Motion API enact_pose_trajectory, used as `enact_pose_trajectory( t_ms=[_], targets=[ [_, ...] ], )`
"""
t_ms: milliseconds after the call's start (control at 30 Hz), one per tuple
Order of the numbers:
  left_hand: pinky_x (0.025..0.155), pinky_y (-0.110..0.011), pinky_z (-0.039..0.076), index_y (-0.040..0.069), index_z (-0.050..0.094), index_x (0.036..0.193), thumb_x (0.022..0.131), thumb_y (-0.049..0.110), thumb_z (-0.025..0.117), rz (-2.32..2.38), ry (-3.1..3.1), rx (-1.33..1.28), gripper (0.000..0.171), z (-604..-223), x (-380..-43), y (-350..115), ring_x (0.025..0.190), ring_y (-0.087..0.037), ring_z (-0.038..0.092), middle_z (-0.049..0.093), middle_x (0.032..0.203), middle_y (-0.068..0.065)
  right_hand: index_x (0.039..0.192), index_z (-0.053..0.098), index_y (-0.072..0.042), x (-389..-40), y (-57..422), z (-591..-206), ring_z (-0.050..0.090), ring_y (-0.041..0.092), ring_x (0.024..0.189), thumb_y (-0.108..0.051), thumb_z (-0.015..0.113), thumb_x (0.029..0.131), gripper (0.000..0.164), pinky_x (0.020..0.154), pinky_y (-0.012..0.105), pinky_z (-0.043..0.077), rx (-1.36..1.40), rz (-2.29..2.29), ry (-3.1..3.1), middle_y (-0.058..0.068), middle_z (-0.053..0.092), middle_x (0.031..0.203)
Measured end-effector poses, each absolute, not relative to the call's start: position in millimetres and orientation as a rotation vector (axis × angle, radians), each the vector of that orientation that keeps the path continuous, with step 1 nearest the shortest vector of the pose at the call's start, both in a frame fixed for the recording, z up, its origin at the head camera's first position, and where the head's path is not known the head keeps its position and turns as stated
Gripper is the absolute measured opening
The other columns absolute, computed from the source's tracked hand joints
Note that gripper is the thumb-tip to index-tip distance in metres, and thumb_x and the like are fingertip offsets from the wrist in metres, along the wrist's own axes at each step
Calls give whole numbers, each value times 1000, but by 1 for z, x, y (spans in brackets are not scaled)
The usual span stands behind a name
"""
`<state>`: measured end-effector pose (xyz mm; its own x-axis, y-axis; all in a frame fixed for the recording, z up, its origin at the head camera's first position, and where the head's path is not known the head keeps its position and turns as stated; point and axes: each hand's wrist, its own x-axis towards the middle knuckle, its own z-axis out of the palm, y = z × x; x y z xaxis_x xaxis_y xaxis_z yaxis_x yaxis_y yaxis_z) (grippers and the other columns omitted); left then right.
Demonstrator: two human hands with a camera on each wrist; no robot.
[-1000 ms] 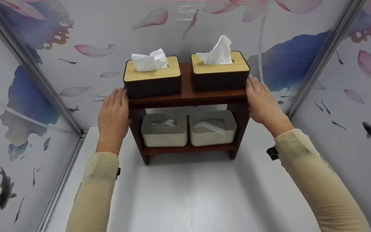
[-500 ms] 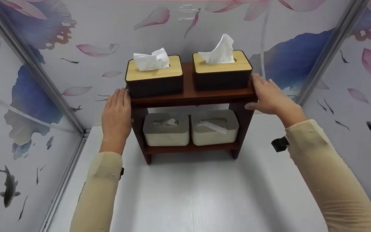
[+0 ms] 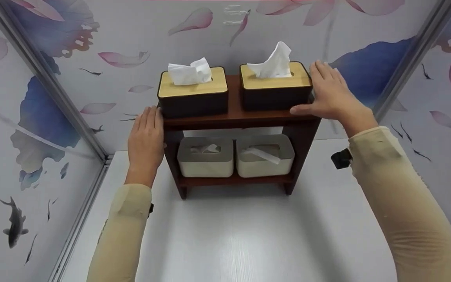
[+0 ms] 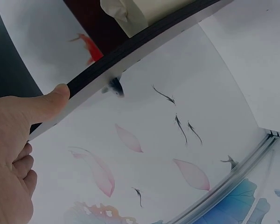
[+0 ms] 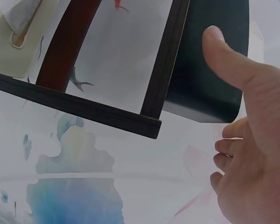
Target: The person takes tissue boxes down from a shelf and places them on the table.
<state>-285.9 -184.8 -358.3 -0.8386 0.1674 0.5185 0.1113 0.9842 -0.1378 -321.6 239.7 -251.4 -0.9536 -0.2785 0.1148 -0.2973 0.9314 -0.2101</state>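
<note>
A small dark reddish-brown wooden shelf (image 3: 234,98) stands against the back wall. On its top sit two tissue boxes with black sides and bamboo lids, a left tissue box (image 3: 193,105) and a right tissue box (image 3: 276,98). My left hand (image 3: 146,141) lies along the shelf's left side, fingers straight; in the left wrist view its thumb (image 4: 60,95) touches the panel edge (image 4: 116,57). My right hand (image 3: 333,94) is spread at the right tissue box's outer end, thumb in front. The right wrist view shows that hand (image 5: 266,126) beside the dark box wall (image 5: 210,70).
Two cream tissue boxes, a left one (image 3: 206,166) and a right one (image 3: 265,168), stand side by side on the lower shelf board. The white tabletop (image 3: 233,235) stretches out in front. Printed side walls with metal corner frames (image 3: 69,117) border the space.
My right hand has moved up from the shelf's right side to the right tissue box's end, with its thumb spread out. The left hand stays at the shelf side. The view has shifted slightly.
</note>
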Motion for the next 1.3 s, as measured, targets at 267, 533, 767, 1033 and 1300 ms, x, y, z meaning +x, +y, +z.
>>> enact_pose_trajectory(
  t_ms=[267, 533, 767, 1033, 1300],
  targets=[
    [123, -42, 26, -3, 31, 150, 77, 13, 83, 146, -2595, -194, 91, -359, -286, -186, 145, -32, 34, 38, 153, -20, 155, -3, 2, -337, 227, -239, -5, 42, 151, -68, 64, 80, 122, 124, 56, -4, 488, 357, -3030, 24, -4, 163],
    [123, -42, 26, -3, 30, 150, 76, 13, 83, 134, -2600, -186, 93, -359, -286, -185, 145, -32, 34, 37, 154, -20, 155, -1, 0, -347, 214, -237, -2, 43, 151, -76, 54, 81, 120, 123, 59, -1, 513, 363, -3054, 24, -2, 163],
    [123, -41, 25, -2, 30, 150, 78, 13, 81, 155, -2592, -172, 90, -359, -285, -184, 145, -31, 33, 38, 154, -19, 157, 7, -6, -351, 212, -242, 7, 46, 149, -75, 53, 82, 112, 122, 61, 7, 537, 390, -3058, 25, 8, 162],
    [123, -41, 25, -2, 28, 151, 77, 14, 83, 141, -2599, -165, 93, -359, -285, -184, 146, -31, 33, 36, 154, -19, 156, 14, -2, -350, 210, -240, 19, 45, 147, -73, 58, 80, 113, 121, 60, 16, 551, 341, -3051, 26, 21, 159],
    [123, -42, 26, -2, 29, 151, 81, 9, 78, 129, -2604, -167, 86, -358, -285, -183, 146, -31, 33, 37, 154, -19, 137, 32, 4, -344, 207, -239, 45, 36, 111, -77, 60, 76, 105, 101, 55, 39, 492, 412, -3056, 21, 46, 126]
  ],
)
